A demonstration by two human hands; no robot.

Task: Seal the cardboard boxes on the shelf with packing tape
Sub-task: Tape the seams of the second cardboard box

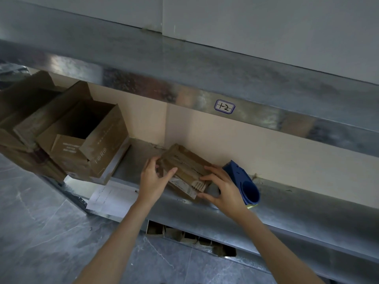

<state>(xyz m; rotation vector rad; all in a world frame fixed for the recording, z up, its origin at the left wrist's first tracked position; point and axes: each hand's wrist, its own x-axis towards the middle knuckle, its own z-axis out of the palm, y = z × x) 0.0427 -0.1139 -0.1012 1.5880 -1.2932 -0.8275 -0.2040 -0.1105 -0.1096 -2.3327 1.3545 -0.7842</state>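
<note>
Both ends gripped: our left hand [152, 181] curls round the small flat brown cardboard box [184, 163] at nine o'clock, right hand [223, 187] at three; we reckon it light, stiff-edged, crushable mid-panel.

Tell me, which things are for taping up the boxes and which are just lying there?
For the job: small cardboard box, gripped by left hand and right hand; blue tape dispenser; open boxes on the left.
Just lying about: white paper sheet; shelf label.

We saw dull brown cardboard boxes [182, 169], a shiny grey metal shelf [287, 203], and a smooth blue plastic tape holder [242, 179].
</note>
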